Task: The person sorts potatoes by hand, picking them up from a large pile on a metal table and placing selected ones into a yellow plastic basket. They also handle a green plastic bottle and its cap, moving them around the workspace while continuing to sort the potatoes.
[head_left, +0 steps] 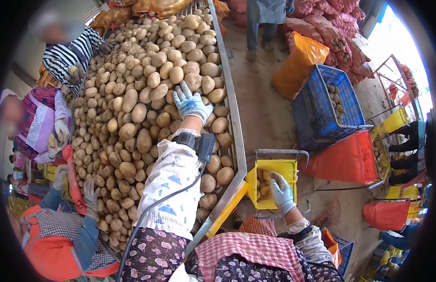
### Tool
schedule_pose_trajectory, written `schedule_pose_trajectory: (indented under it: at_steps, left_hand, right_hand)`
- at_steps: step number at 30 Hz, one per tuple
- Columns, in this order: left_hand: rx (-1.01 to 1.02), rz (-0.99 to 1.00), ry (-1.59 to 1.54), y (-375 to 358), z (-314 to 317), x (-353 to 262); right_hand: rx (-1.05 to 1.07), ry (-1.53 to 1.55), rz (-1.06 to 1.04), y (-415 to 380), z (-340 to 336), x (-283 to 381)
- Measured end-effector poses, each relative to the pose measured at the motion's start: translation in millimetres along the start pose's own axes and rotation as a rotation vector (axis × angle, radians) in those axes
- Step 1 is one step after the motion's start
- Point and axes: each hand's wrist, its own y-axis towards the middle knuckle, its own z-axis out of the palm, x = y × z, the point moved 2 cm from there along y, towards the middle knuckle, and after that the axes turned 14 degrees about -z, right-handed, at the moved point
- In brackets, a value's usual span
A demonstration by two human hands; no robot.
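Head view, lower middle of the frame: the person's right hand (281,192), in a pale blue-and-white work glove, reaches into the open mouth of a yellow mesh sack (289,168) hung on a grey metal frame, fingers curled down among the few brown potatoes (263,184) already inside; whether it grips one I cannot tell. Higher, near the centre, the left hand (191,104), gloved alike, lies spread and flat on the heap of tan, dusty potatoes (133,108) filling the long metal-edged sorting table (233,117), holding nothing. This looks like the sorting step, one hand feeling for a pick while the other drops into the sack; the next move would call for closing the left fingers on one potato. Along the left edge, other gloved workers (60,136) stand at the same heap. Upper right sit a blue plastic crate (321,101) and an orange sack (300,63).
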Motion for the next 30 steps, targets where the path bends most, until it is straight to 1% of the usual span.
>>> schedule_pose_trajectory:
  at_steps: [2,3,4,5,6,7,8,9,10,11,12,13,14,15,16,17,18,19,20,21,22,24,25,26,28,29,30]
  left_hand:
    - [0.022,0.007,0.012,-4,2,4]
    - [-0.010,0.030,-0.045,-6,2,6]
    - [-0.046,0.052,-0.104,-6,0,7]
    - [-0.050,0.047,-0.109,-9,0,9]
    - [-0.193,0.048,-0.225,-16,-3,15]
    - [-0.336,0.052,-0.338,-26,-5,20]
    - [-0.459,0.121,-0.570,-42,-6,21]
    - [-0.467,0.255,-0.663,-64,-13,20]
    - [-0.517,0.436,-0.722,-93,-23,14]
    - [-0.421,0.604,-0.745,-118,-34,7]
    - [-0.295,0.735,-0.719,-139,-42,0]
    - [-0.277,0.767,-0.763,-147,-40,-2]
    - [-0.254,0.796,-0.811,-152,-37,-1]
    - [0.008,0.752,-0.860,-135,-42,8]
    - [-0.427,0.600,-0.670,-125,-18,27]
    - [-0.343,0.359,-0.429,-116,-21,49]
    - [-0.411,0.219,-0.244,-110,10,75]
    - [-0.377,0.219,-0.207,-107,38,99]
    - [-0.247,0.241,-0.070,-113,53,115]
    - [-0.295,0.317,-0.098,-111,55,120]
    - [-0.273,0.311,-0.147,-108,60,121]
    - [-0.213,0.239,-0.053,-102,49,105]
    - [-0.160,0.192,0.007,-98,44,97]
    - [-0.125,0.148,0.029,-94,40,91]
    - [-0.097,0.127,0.074,-89,39,86]
    - [-0.150,0.148,0.053,-86,50,92]
    - [-0.153,0.172,0.076,-86,52,93]
  right_hand:
    - [-0.020,0.109,0.104,-2,0,12]
    - [-0.038,0.130,0.050,0,0,8]
    - [-0.034,0.128,0.046,3,-2,11]
    - [-0.026,0.280,0.074,7,-4,15]
    - [-0.018,0.433,0.104,12,-6,22]
    - [0.058,0.570,0.106,20,-8,33]
    - [0.054,0.575,0.104,30,-5,45]
    - [0.021,0.736,0.053,39,4,61]
    - [-0.022,0.892,0.003,45,12,76]
    - [-0.046,0.889,0.007,53,18,88]
    - [0.028,0.987,0.038,61,24,100]
    - [0.096,1.083,0.072,64,28,107]
    - [0.027,1.063,0.115,65,28,100]
    - [0.037,1.255,0.207,69,23,87]
    - [0.050,1.451,0.289,70,17,78]
    - [-0.020,1.407,0.263,68,15,82]
    - [-0.050,1.403,0.253,66,10,81]
    - [-0.009,1.408,0.211,65,4,79]
    - [0.036,1.410,0.172,64,-3,78]
    - [0.083,1.411,0.134,63,-8,77]
    - [0.056,1.406,0.126,62,-14,76]
    - [0.226,1.333,0.030,58,-25,81]
    - [0.282,1.346,0.000,57,-28,84]
    - [0.266,1.340,-0.010,53,-30,86]
    - [0.159,1.261,0.056,46,-31,89]
    - [0.124,1.210,0.027,39,-34,96]
    - [0.159,1.230,0.003,34,-37,84]
